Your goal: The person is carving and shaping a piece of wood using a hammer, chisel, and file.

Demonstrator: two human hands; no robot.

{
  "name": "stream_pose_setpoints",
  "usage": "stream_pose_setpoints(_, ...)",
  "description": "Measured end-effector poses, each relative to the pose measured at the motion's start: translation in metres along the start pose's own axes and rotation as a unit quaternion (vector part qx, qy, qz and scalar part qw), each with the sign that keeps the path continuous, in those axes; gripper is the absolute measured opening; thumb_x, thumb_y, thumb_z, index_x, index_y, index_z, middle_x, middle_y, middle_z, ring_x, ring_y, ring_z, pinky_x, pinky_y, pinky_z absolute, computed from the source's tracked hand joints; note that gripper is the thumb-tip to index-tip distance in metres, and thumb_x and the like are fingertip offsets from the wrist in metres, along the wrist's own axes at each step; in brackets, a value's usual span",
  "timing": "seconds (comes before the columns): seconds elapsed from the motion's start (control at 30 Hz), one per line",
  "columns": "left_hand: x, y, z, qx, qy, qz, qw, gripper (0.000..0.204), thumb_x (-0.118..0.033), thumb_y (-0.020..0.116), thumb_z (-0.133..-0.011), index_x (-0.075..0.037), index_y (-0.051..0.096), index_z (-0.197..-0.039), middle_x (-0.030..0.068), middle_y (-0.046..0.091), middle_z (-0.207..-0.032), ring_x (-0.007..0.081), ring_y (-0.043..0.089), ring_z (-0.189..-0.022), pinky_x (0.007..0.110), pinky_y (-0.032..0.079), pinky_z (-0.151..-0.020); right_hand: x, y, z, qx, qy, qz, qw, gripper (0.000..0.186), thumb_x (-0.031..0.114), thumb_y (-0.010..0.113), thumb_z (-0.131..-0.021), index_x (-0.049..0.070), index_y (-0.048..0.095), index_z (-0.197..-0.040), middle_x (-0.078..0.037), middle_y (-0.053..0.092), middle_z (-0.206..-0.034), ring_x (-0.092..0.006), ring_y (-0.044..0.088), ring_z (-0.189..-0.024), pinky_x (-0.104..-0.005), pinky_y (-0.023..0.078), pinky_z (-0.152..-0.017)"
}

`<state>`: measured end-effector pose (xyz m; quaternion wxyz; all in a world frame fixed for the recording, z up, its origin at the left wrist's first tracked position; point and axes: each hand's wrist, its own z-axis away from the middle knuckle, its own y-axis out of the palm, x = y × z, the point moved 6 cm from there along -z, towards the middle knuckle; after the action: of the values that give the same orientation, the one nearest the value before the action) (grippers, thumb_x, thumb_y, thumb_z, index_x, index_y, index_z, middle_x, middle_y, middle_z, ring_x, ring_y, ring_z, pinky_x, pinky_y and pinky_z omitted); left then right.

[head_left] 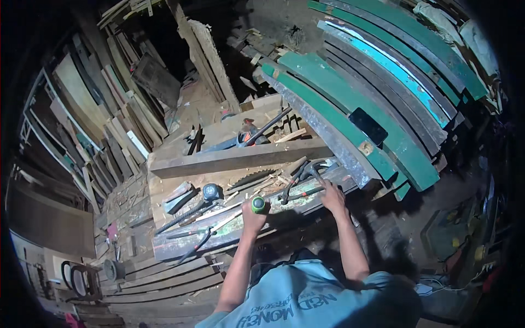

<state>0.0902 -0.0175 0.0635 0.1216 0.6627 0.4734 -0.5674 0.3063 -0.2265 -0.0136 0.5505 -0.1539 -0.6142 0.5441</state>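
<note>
In the head view, the left hand [253, 220] is curled closed around a tool with a round green end [258, 204]. That tool is over the near edge of the workbench [186, 249], and the hand hides the rest of it. The right hand [332, 198] has its fingers bent next to a dark metal tool [314, 173]; I cannot tell if it grips it. Pincers [205, 238] lie on the bench to the left. Behind the hands are a toothed blade [251, 179] and a long wooden beam [240, 158]. A black phone [368, 127] sits on green boards [339, 98].
</note>
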Motion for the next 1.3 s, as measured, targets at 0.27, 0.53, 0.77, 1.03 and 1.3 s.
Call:
stream_pose_setpoints(0.27,-0.005,0.015,0.001,-0.044,0.068,-0.074,0.994,0.024,-0.023,0.073,-0.075,-0.004,0.058,-0.071,0.0178,0.058,-0.062,0.0393,0.058,-0.06,0.045,0.045,-0.059,-0.007,0.011,-0.02,0.01,-0.055,-0.005,0.998,0.059,0.03,0.071,-0.081,0.002,0.046,-0.127,-0.027,0.056,-0.122,-0.0446,0.057,-0.111,-0.0531,0.046,-0.092)
stream_pose_setpoints(0.53,0.003,0.02,-0.004,-0.05,0.03,-0.113,0.992,0.024,-0.023,0.074,-0.071,-0.005,0.061,-0.076,0.0169,0.062,-0.066,0.0387,0.061,-0.065,0.046,0.046,-0.068,0.008,-0.001,-0.002,-0.033,-0.11,0.052,0.992,0.062,0.025,0.071,-0.082,0.012,0.046,-0.137,-0.024,0.048,-0.127,-0.0426,0.041,-0.125,-0.0553,0.039,-0.101)
stream_pose_setpoints(0.77,0.006,0.004,-0.002,-0.118,0.045,0.002,0.992,0.028,-0.015,0.073,-0.076,-0.003,0.051,-0.062,0.0125,0.049,-0.052,0.0301,0.051,-0.048,0.039,0.039,-0.049,0.01,0.002,-0.002,-0.035,-0.118,0.063,0.99,0.069,0.027,0.072,-0.08,0.012,0.043,-0.141,-0.024,0.045,-0.129,-0.0412,0.037,-0.127,-0.057,0.036,-0.102)
stream_pose_setpoints(1.03,0.017,-0.015,0.016,-0.119,-0.016,0.132,0.984,0.022,-0.003,0.072,-0.08,-0.006,0.051,-0.073,-0.0016,0.049,-0.066,0.01,0.046,-0.062,0.027,0.038,-0.056,0.028,0.024,-0.01,-0.055,-0.165,0.073,0.982,0.061,0.024,0.074,-0.076,0.009,0.054,-0.132,-0.024,0.045,-0.129,-0.042,0.039,-0.125,-0.056,0.034,-0.101)
stream_pose_setpoints(1.3,0.028,-0.029,0.023,-0.092,-0.009,0.193,0.977,0.026,-0.008,0.065,-0.087,-0.005,0.048,-0.067,0.0011,0.049,-0.06,0.0119,0.047,-0.057,0.03,0.039,-0.052,0.093,0.053,-0.009,-0.063,-0.215,0.037,0.974,0.048,0.014,0.066,-0.081,0.006,0.057,-0.128,-0.022,0.047,-0.129,-0.0408,0.042,-0.124,-0.0483,0.034,-0.106)
